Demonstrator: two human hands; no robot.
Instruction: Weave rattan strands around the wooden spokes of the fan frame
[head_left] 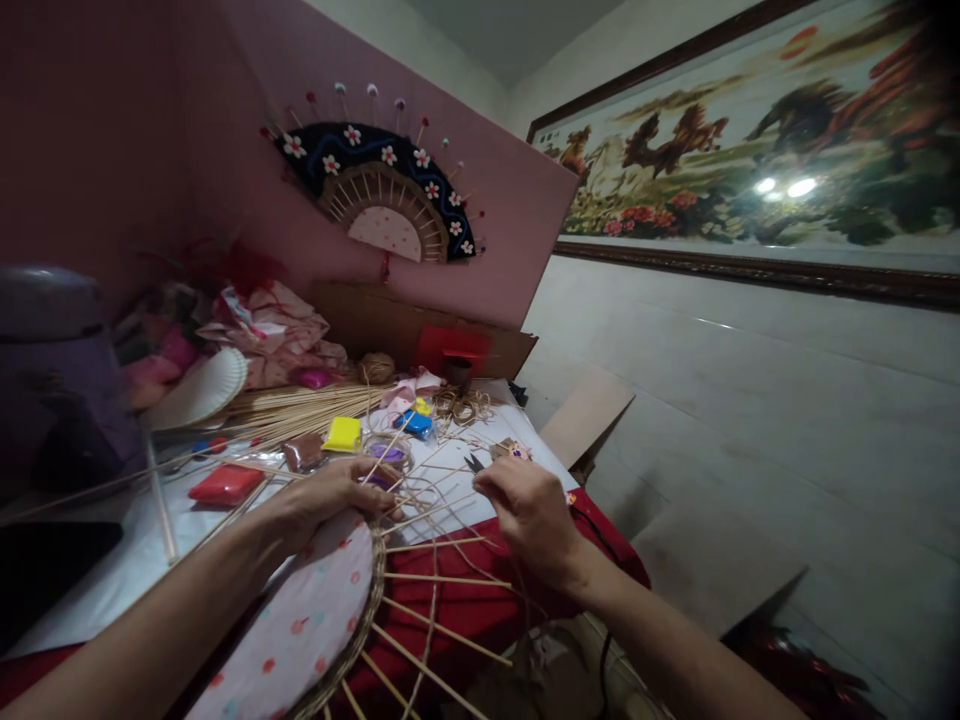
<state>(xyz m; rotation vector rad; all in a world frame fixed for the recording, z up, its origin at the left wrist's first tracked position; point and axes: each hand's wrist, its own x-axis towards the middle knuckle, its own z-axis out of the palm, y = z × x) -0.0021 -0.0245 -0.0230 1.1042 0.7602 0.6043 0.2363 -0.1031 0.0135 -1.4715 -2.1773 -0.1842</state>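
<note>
At the front edge of the table (546,450), the left hand (356,492) grips the spotted fan frame (300,625) at its sticks (450,580); the right hand (529,510) is closed, contents indiscernible. Even tension on the twine (433,605) appears advisable.

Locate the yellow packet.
Head view, left of centre: the yellow packet lies just right of the brown packet, beyond the left hand.

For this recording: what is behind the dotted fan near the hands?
Between its sticks, red cloth shows, with a white sheet beyond the upper ones. Past the lowest, it is too dim to tell. Whatever lies behind the solid dotted panel is covered.
</note>
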